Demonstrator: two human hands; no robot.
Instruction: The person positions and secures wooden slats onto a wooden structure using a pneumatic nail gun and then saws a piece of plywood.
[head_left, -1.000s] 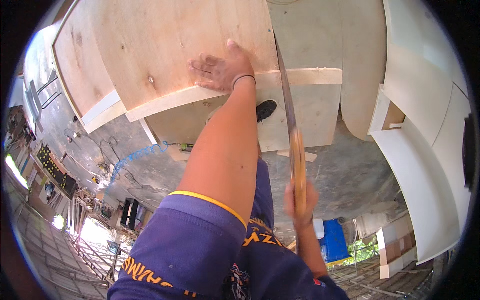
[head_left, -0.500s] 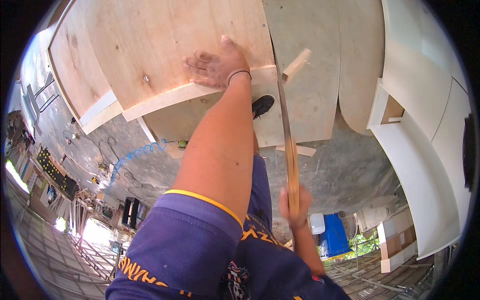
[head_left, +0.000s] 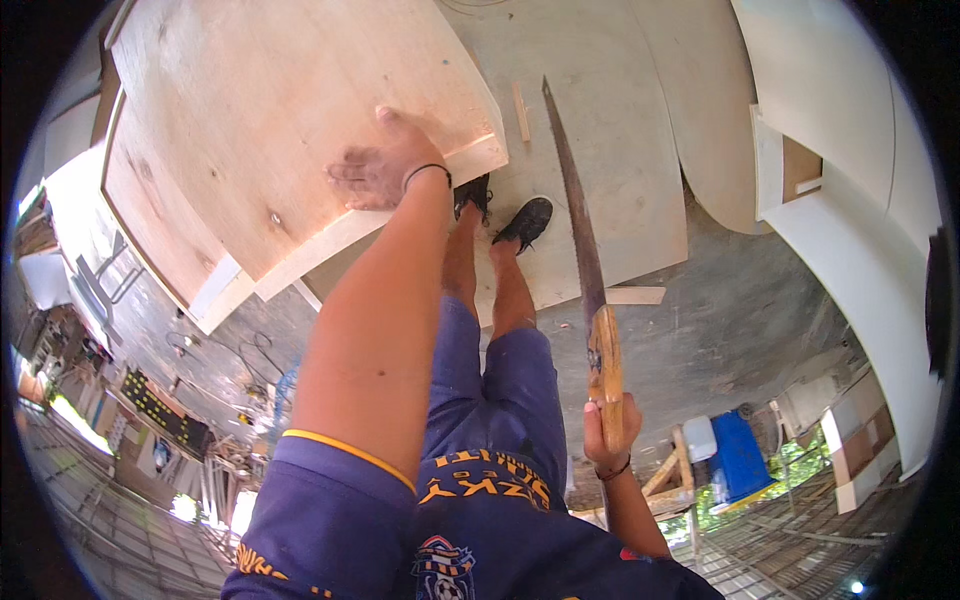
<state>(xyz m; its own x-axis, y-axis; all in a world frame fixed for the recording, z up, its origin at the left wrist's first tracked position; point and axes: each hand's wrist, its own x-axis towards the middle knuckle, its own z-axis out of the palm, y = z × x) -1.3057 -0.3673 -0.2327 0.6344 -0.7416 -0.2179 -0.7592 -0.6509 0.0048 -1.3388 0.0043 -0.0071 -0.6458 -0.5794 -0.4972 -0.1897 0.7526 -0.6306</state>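
Note:
My left hand point(head_left: 385, 165) lies open on a plywood panel point(head_left: 300, 110), close to its near right corner. Its fingers point left and look slightly blurred. Along the panel's near edge runs a pale wood strip point(head_left: 330, 240). My right hand point(head_left: 612, 430) is wrapped round the wooden handle point(head_left: 606, 370) of a handsaw. The saw's long, tapered blade point(head_left: 575, 200) points away from me, to the right of the panel and apart from it. A small wood offcut point(head_left: 521, 112) lies beyond, between the panel corner and the blade tip.
Under my shoes point(head_left: 522, 222) lies a large plywood sheet point(head_left: 620, 240) on the grey concrete floor point(head_left: 690, 310). Another wood scrap point(head_left: 635, 295) rests by its near edge. White curved panels point(head_left: 840, 270) stand at the right. A blue container point(head_left: 738, 455) is at the lower right.
The saw has come away from the panel's right edge and now sits further right. The loose offcut has dropped onto the sheet below. My left hand stays on the panel.

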